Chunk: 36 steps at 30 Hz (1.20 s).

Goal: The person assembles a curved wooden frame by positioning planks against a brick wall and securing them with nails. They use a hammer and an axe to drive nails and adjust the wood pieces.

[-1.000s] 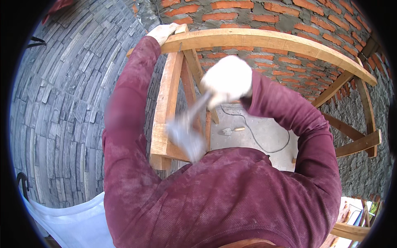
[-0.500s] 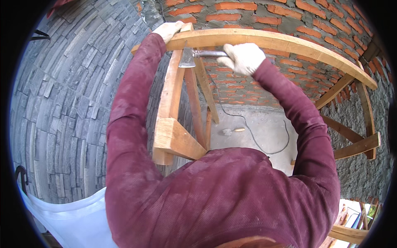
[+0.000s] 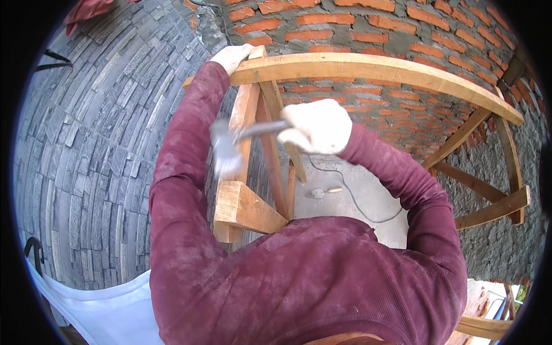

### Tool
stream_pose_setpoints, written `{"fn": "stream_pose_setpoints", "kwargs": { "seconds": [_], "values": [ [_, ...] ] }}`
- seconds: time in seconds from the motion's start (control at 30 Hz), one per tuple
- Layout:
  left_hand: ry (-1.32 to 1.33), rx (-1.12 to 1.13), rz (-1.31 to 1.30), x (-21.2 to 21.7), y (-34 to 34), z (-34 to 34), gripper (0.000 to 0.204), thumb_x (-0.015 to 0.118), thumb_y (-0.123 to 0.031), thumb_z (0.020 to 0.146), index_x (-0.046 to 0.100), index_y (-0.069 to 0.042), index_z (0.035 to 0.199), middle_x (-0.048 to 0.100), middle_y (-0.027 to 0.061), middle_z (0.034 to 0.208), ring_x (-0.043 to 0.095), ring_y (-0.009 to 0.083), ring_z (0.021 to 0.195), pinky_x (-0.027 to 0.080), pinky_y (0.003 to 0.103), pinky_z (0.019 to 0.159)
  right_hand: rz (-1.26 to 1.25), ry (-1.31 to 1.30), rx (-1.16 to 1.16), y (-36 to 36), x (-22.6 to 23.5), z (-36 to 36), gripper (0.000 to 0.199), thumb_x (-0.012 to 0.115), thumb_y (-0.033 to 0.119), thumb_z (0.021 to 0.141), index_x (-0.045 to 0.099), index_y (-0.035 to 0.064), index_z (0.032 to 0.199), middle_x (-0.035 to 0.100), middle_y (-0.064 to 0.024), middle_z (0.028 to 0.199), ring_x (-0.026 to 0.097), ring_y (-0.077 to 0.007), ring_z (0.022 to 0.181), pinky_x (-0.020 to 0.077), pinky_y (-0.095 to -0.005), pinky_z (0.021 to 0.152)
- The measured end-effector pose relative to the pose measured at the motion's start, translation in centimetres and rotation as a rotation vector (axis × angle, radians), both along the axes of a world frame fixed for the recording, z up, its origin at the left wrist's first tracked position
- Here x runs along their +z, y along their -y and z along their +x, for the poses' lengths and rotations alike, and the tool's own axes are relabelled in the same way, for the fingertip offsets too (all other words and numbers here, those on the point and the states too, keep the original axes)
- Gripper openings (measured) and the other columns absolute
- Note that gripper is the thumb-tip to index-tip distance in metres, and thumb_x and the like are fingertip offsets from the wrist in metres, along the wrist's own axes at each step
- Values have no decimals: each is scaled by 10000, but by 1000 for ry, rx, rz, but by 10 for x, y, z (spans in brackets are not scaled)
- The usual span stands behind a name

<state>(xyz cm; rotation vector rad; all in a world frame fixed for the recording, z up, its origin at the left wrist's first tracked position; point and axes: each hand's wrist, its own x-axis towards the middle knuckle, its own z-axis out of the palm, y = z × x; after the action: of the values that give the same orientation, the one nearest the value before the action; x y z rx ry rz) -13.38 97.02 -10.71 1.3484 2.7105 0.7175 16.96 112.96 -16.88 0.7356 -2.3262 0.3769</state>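
My right hand [image 3: 318, 126], in a white glove, is wrapped round the dark handle of a hatchet [image 3: 227, 152]. Its metal head, smeared by motion, hangs in front of an upright timber post [image 3: 244, 112] and apart from the long wooden beam [image 3: 345, 65]. My left hand [image 3: 231, 58], also gloved in white, grips that beam near its left end, beside the top of the post; some of its fingers are hidden. Closer to me, a thick wooden block [image 3: 244, 206] juts from the frame.
Grey stone cladding [image 3: 92, 144] covers the left wall, and brick with rough mortar [image 3: 397, 26] stands ahead. A trowel [image 3: 326, 192] and a black cable [image 3: 357, 198] lie on the concrete floor [image 3: 345, 210]. Timber braces [image 3: 500, 207] rise at right; white cloth [image 3: 106, 307] hangs lower left.
My right hand has drawn the hatchet back toward me and to the left, away from the beam. My left hand keeps its hold. The view has tilted slightly.
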Motion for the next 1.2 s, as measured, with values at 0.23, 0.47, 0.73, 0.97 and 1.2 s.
{"fn": "stream_pose_setpoints", "kwargs": {
  "seconds": [0.23,0.47,0.73,0.97,1.2],
  "values": [
    [-73,-109,-10,-10,2,-19,437,345,-339,1082,640,-92,1288,684,187,1243,667,295,1091,500,395,941,-56,176,-268,-11,22,-5,495,522,550,997,644,74,936,642,-138,676,674,-358,638,556,-452,618],
    [-37,-91,-21,-10,0,-24,348,376,-240,1061,620,-85,1254,697,154,1165,667,306,1086,491,369,948,27,25,-109,-26,-23,-11,435,576,522,987,565,101,880,576,-116,641,652,-321,596,524,-414,535],
    [-213,-170,-44,-7,0,-16,384,380,-284,1050,617,-86,1278,696,185,1173,665,311,1094,489,363,961,-25,83,-85,-4,-5,-2,424,607,511,974,588,94,902,609,-81,652,655,-306,573,520,-419,515],
    [176,-51,102,-4,1,-6,439,453,-447,1043,695,-134,1233,724,144,1144,668,253,1023,493,381,922,-12,194,-204,-15,9,-2,457,566,522,988,645,77,923,656,-140,686,687,-343,641,558,-449,616],
    [520,200,237,-1,-5,5,431,518,-438,1010,708,-141,1258,717,54,1136,649,173,980,485,324,873,-2,118,-152,-32,-33,-11,492,503,555,1015,574,80,909,636,-130,655,681,-346,632,541,-457,577]
  ]
}}
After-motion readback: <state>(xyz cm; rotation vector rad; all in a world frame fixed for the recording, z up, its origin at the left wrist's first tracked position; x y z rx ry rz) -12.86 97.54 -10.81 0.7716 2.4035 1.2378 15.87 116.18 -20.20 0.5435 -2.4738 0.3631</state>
